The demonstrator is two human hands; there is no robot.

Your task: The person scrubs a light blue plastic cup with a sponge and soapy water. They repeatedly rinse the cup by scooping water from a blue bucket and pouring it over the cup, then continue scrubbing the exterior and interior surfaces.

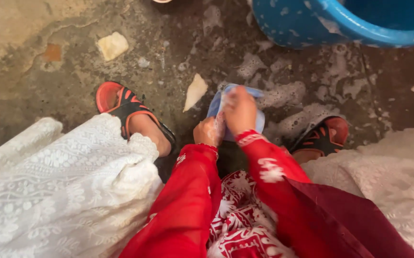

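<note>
A light blue cloth (255, 93), wet and soapy, lies bunched on the wet floor between my feet. My right hand (240, 111) presses down on top of it with closed fingers gripping the fabric. Just below and to the left, my left hand (208, 132) clutches the near edge of the same cloth, foam on the knuckles. Both arms are in red sleeves with white print.
A blue plastic tub (312, 21) stands at the top right. Soap foam (288, 93) spreads over the dark concrete. My feet wear red and black sandals, left (126, 107), right (324, 136). Pale stone chips (113, 45) dot the floor. White lace fabric (49, 186) covers both knees.
</note>
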